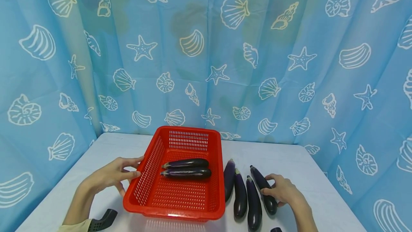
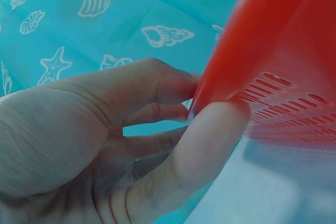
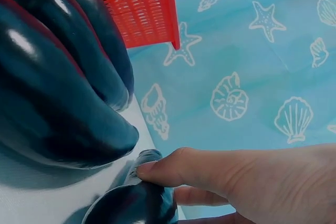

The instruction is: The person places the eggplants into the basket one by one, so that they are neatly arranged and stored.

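A red plastic basket (image 1: 175, 212) with slotted walls stands on the table, with two dark purple eggplants (image 1: 186, 173) lying side by side in it. At its left side, my left hand (image 1: 107, 174) pinches the rim between thumb and fingers, seen closely in the left wrist view. To the right of the basket several eggplants (image 1: 239, 198) lie in a row. My right hand (image 1: 284, 191) grips the rightmost eggplant (image 1: 259, 178), thumb on one side and fingers on the other. The lower end of that eggplant (image 3: 134, 205) shows in the right wrist view; some fingertips are hidden.
A white cloth (image 1: 289, 158) covers the table. Behind and at both sides hangs a blue curtain (image 1: 206, 63) printed with shells and starfish. A dark wrist-worn device (image 1: 104, 220) sits at the left cuff.
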`<state>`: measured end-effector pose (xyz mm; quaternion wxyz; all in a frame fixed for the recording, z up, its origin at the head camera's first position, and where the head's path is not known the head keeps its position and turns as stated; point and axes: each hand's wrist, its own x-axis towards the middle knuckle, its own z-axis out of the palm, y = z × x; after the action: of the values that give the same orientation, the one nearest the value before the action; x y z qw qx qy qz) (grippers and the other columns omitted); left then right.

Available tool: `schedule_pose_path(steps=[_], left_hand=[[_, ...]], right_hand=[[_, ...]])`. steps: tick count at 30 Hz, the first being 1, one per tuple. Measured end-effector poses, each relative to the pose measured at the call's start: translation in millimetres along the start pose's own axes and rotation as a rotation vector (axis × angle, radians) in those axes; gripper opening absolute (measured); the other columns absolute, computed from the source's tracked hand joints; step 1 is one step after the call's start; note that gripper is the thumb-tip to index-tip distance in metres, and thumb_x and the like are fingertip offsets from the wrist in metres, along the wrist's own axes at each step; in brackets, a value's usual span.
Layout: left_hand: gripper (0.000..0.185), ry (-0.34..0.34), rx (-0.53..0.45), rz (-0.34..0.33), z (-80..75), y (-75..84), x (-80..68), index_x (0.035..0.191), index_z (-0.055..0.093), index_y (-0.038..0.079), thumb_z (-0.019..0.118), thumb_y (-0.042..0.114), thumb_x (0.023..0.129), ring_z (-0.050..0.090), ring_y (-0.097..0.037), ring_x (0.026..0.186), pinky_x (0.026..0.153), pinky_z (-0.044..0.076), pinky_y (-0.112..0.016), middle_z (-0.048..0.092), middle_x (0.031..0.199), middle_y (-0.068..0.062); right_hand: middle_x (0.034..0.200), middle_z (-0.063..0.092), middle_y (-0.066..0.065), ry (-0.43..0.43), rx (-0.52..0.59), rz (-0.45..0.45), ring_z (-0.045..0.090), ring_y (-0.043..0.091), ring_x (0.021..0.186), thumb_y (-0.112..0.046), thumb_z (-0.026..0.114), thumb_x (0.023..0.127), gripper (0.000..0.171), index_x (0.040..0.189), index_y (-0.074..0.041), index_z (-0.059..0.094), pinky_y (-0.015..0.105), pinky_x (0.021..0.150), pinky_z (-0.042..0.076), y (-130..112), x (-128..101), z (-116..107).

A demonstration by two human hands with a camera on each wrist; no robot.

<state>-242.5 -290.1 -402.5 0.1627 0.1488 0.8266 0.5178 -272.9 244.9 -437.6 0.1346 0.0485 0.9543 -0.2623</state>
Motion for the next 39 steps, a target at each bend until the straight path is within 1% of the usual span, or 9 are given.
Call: schedule_pose_path(steps=[8, 15, 22, 28, 32, 39], left_hand=[[0.071, -0.01, -0.002, 0.008, -0.7, 0.8, -0.2, 0.151, 0.03, -0.001, 0.064, 0.024, 0.095, 0.07, -0.024, 0.097, 0.063, 0.061, -0.045, 0.056, 0.133, -0.027], [0.071, -0.011, 0.002, 0.012, -0.6, 1.9, -0.8, 0.151, 0.03, -0.002, 0.064, 0.024, 0.095, 0.07, -0.025, 0.097, 0.063, 0.061, -0.045, 0.056, 0.133, -0.027], [0.071, -0.008, 0.005, 0.011, -0.6, 1.7, -1.1, 0.151, 0.031, -0.002, 0.065, 0.024, 0.095, 0.07, -0.024, 0.097, 0.063, 0.061, -0.045, 0.056, 0.133, -0.027], [0.071, -0.006, 0.003, 0.008, -0.5, 1.3, -1.5, 0.151, 0.03, -0.002, 0.065, 0.024, 0.095, 0.07, -0.024, 0.096, 0.063, 0.061, -0.045, 0.057, 0.133, -0.027], [0.071, -0.006, 0.002, 0.007, -0.5, 1.1, -1.5, 0.151, 0.031, -0.002, 0.064, 0.024, 0.095, 0.07, -0.024, 0.096, 0.063, 0.061, -0.044, 0.057, 0.133, -0.027], [0.069, -0.017, 0.002, 0.014, -1.3, 1.2, -0.8, 0.151, 0.031, -0.003, 0.064, 0.022, 0.095, 0.07, -0.024, 0.095, 0.062, 0.061, -0.045, 0.056, 0.132, -0.028]], right_hand=[[0.098, 0.067, 0.016, 0.009, -0.003, 0.001, 0.067, 0.022, 0.079, -0.029, 0.076, 0.084, 0.063, 0.134, 0.001, 0.052, 0.036, 0.059, 0.061, -1, -2, -3], [0.094, 0.068, 0.013, 0.033, -0.041, -0.009, 0.065, 0.018, 0.075, -0.029, 0.076, 0.083, 0.059, 0.131, 0.0, 0.055, 0.037, 0.063, 0.06, -3, -5, -4], [0.09, 0.069, 0.008, 0.065, -0.081, -0.037, 0.063, 0.017, 0.073, -0.03, 0.074, 0.083, 0.056, 0.129, -0.002, 0.057, 0.037, 0.066, 0.056, -7, -8, -7], [0.092, 0.07, 0.007, 0.086, -0.105, -0.041, 0.063, 0.016, 0.073, -0.033, 0.074, 0.084, 0.057, 0.131, -0.006, 0.057, 0.042, 0.07, 0.055, -15, -11, -9], [0.093, 0.071, 0.007, 0.099, -0.109, -0.048, 0.064, 0.016, 0.073, -0.032, 0.073, 0.084, 0.056, 0.132, -0.006, 0.057, 0.045, 0.071, 0.055, -19, -15, -12], [0.097, 0.071, 0.008, 0.139, -0.116, -0.077, 0.064, 0.015, 0.072, -0.032, 0.073, 0.084, 0.056, 0.132, -0.007, 0.057, 0.046, 0.071, 0.055, -24, -24, -15]])
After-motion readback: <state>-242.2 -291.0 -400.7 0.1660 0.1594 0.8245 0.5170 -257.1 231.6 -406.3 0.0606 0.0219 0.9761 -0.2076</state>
